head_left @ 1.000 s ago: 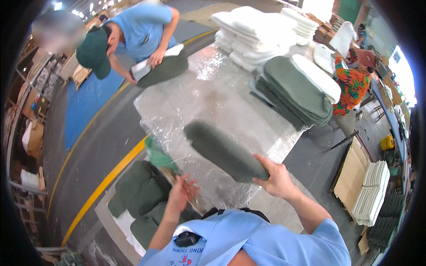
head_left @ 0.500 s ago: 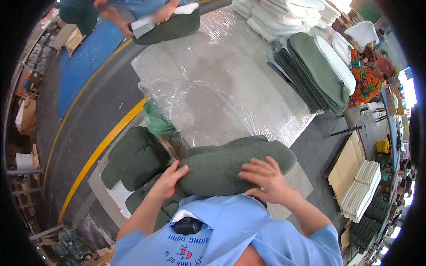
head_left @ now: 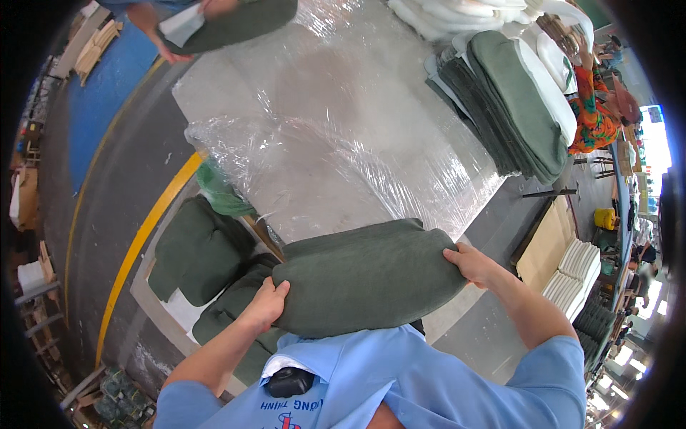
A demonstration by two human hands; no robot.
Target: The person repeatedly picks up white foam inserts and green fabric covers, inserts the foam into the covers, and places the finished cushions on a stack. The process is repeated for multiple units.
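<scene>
A dark green cushion (head_left: pixel 368 275) lies flat in front of my chest, over the near edge of a table wrapped in clear plastic film (head_left: pixel 336 143). My left hand (head_left: pixel 266 304) grips its left end. My right hand (head_left: pixel 471 263) grips its right end. Below and to the left, several more green cushions (head_left: pixel 196 250) are piled on a low white board on the floor.
A stack of green and white cushions (head_left: pixel 518 107) stands at the table's far right. Another person's hands (head_left: pixel 171 32) hold a green cushion at the top left. A person in orange (head_left: pixel 593 114) sits at the right. A yellow floor line (head_left: pixel 143 243) runs on the left.
I have drawn the green cushion down from the table toward my chest and turned it flat, with a hand now at each end. My head has tilted further down.
</scene>
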